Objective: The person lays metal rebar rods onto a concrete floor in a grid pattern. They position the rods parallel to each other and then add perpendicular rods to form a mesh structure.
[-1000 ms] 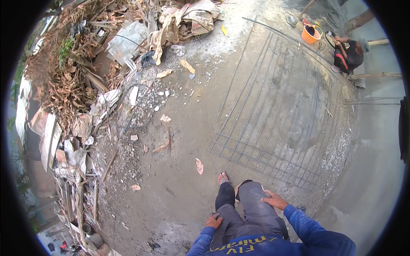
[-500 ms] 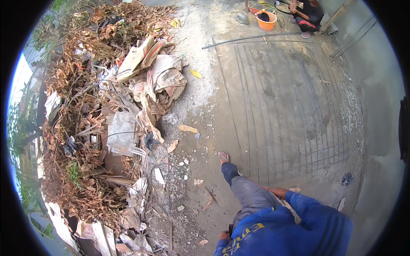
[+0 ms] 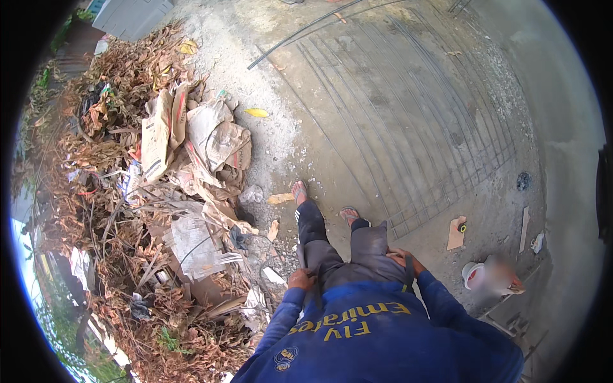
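Note:
My left hand is at my left hip, its fingers closed on the grey cloth of my trousers. Beside my right thigh, my right hand has its fingers bent around a fold of the same grey cloth. How tightly each one grips is hard to see. Between the hands, a stiff-looking flap of cloth juts forward over the right leg. Both feet stand in sandals on the ground, the left foot a little ahead of the right foot.
A grid of thin steel bars lies on the concrete ahead and right. Dry leaves and torn paper sacks are heaped at left. Cardboard and a white bucket lie right, near the grey wall.
My view has tilted down and turned. Both hands and both feet show more fully now, while the orange bucket and the seated person have left the picture. The white bucket has come into view.

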Demonstrator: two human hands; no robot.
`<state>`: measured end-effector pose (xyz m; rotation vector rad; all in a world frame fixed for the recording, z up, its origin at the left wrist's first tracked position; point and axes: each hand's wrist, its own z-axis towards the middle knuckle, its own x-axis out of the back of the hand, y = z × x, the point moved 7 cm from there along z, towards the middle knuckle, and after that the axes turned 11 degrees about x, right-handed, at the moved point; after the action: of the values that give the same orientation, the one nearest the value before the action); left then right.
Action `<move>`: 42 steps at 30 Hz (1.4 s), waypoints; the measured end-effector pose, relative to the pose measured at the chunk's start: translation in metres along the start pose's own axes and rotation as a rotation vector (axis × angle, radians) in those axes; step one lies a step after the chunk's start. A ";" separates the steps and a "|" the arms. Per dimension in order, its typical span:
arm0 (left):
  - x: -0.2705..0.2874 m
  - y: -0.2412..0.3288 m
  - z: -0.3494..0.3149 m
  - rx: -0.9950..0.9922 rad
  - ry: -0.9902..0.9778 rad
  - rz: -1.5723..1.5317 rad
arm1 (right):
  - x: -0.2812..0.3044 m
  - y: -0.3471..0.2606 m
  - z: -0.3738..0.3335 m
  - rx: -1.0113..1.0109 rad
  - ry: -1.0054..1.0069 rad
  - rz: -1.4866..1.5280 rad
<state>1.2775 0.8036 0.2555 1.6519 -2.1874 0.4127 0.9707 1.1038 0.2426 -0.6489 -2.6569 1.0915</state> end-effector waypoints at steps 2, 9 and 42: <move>0.054 0.018 0.037 -0.056 -0.062 0.191 | -0.015 -0.022 -0.012 -0.052 0.085 0.043; 0.188 0.078 0.135 -0.234 -0.394 0.851 | -0.104 -0.027 -0.013 -0.103 0.220 0.090; 0.185 0.330 0.935 -0.093 -0.120 -0.888 | -0.023 0.331 0.553 0.143 0.609 -0.624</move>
<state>0.8078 0.3215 -0.4962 2.3927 -1.2907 -0.0438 0.9098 0.9596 -0.3828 -0.0704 -2.0083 0.7351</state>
